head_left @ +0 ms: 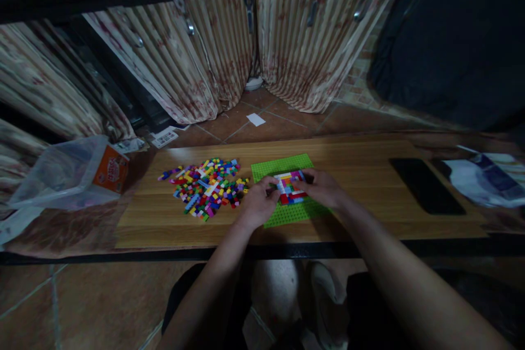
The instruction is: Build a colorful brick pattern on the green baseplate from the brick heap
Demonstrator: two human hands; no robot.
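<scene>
A low square build of toy building bricks (292,187) in many colours, with red, blue, white, purple and orange showing, sits on a green studded baseplate (283,165). My left hand (258,202) is closed at the build's left edge, its thumb and fingers bent against the bricks. At the opposite edge, my right hand (324,187) grips the build with curled fingers. Some fingertips are hidden behind the bricks. Left of the baseplate lies a loose pile of small coloured bricks (211,188).
The wooden board (361,164) carries a flat black tablet-like slab (426,186) on the right. Beyond its right end lies a plastic packet (486,178). A clear plastic tub (68,169) with an orange label lies at the left. Striped curtains (205,60) hang behind.
</scene>
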